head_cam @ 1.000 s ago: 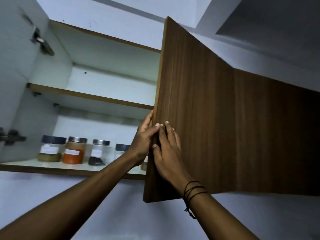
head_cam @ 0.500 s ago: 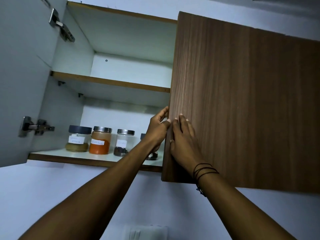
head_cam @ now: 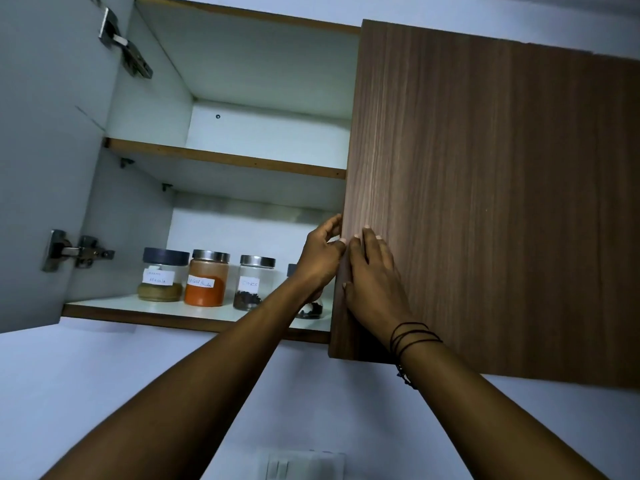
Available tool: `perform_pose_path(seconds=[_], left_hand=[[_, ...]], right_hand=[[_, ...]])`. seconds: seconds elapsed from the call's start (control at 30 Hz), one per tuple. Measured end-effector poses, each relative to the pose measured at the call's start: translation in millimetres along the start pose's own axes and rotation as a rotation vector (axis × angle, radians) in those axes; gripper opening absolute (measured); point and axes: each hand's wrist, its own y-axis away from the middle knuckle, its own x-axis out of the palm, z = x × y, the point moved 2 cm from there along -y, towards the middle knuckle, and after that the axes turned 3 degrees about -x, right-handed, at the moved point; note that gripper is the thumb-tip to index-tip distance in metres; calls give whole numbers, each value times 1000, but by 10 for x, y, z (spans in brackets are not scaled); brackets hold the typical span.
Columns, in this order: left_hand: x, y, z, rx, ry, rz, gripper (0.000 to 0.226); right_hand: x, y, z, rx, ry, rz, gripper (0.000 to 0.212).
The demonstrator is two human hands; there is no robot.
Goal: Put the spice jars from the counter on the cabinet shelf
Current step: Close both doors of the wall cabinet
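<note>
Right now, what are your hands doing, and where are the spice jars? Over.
Left hand and right hand both on the brown cabinet door edge. Spice jars lined up on the bottom shelf. One jar partly hidden behind the left hand.

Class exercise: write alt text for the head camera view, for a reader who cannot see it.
Seen from below, a person's left hand and right hand touch the edge of a brown cabinet door. Four spice jars stand on the bottom shelf; the fourth is partly hidden.
</note>
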Motion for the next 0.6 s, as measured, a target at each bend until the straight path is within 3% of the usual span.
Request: perform_pose_path(seconds=[0.33,0.5,0.6], left_hand=[[-472,410,-294,33,-102,-60,47],[-1004,780,-727,136,-185,-167,44],[-1416,1038,-1043,208,-253,-230,28]], right_hand=[[-255,-71,421,-3,-171,37,69],[-511,-88,1195,-193,-348,-53,68],[-679,-110,1688,-310,-432,-130,70]])
